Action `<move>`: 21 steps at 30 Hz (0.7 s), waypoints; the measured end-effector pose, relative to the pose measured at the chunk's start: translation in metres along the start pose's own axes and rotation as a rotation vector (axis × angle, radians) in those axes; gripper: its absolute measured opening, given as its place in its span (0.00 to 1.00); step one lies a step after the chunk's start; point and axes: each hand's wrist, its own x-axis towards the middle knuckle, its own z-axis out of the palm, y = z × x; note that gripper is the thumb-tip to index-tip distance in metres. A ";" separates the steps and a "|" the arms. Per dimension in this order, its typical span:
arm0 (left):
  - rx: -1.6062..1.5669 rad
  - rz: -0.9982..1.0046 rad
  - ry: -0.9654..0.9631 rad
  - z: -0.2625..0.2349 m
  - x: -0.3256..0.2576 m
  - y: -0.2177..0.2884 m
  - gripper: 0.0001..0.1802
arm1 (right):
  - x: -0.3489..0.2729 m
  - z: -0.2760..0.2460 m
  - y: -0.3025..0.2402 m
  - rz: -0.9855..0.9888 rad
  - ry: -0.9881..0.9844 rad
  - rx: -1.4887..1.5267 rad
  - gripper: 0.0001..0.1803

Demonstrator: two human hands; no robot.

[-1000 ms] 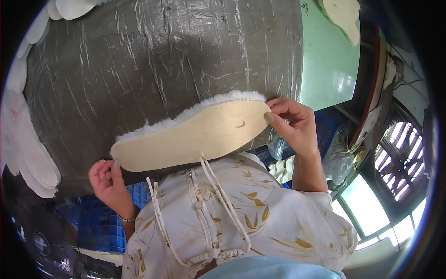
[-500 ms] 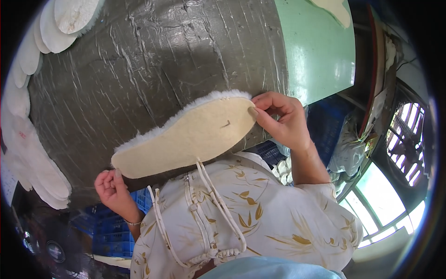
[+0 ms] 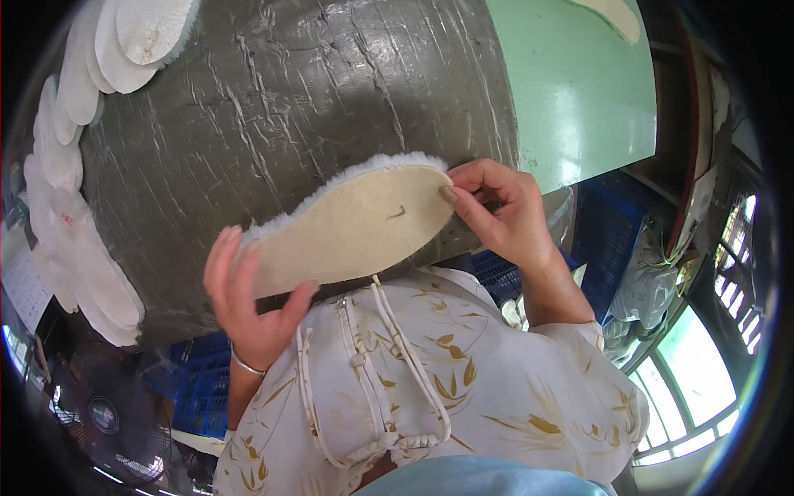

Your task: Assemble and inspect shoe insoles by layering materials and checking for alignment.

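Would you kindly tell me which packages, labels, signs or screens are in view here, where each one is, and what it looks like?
Printed paper sheet: far left edge, below the row of white insoles; pale, with dark lines, too small to make out.
Red mark: on one white insole at the left; small, blurred.
Blue plastic crates: right of the right hand; ribbed, no label visible.
No screens or signs visible.

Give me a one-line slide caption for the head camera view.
Both hands hold a beige fleece-edged insole over a grey plastic-wrapped table: left hand at one end, right hand at the other.
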 end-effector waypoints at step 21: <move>0.136 0.152 -0.220 0.037 0.013 0.011 0.36 | -0.002 0.013 0.006 -0.221 0.185 -0.091 0.06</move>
